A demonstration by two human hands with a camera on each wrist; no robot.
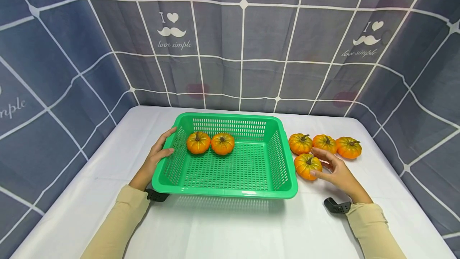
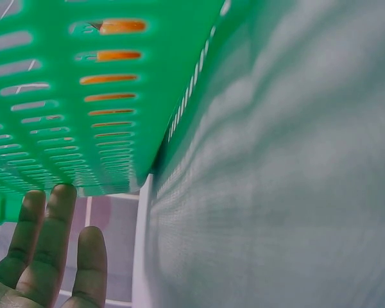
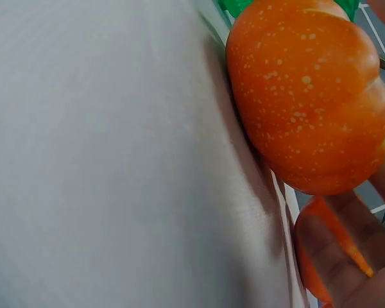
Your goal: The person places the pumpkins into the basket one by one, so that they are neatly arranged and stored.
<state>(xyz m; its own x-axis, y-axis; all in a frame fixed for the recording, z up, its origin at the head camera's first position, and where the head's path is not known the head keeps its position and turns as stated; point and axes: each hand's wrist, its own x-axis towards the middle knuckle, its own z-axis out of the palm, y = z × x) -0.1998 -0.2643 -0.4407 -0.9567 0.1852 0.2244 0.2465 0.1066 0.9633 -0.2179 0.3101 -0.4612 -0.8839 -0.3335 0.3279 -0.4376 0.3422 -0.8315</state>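
A green plastic basket [image 1: 230, 192] stands on the table, holding two small orange pumpkins, a left one [image 1: 198, 143] and a right one [image 1: 223, 144]. My left hand [image 1: 155, 157] is at its left side, fingers straight; in the left wrist view, fingertips [image 2: 63, 192] reach the basket's slotted wall [image 2: 58, 135]. To the right of the basket, my right hand [image 1: 336, 173] is spread around the right side of the nearest pumpkin [image 1: 305, 167], thumb in front and fingers behind. The right wrist view shows that pumpkin [image 3: 308, 96] close up, resting at the cloth, with fingers beside it.
Behind the nearest pumpkin sit three more in a row: one beside the basket [image 1: 300, 144], a middle one [image 1: 324, 143] and a right one [image 1: 348, 148]. A white cloth [image 1: 230, 227] covers the table. Grey checked curtains [image 1: 223, 31] enclose the back and sides.
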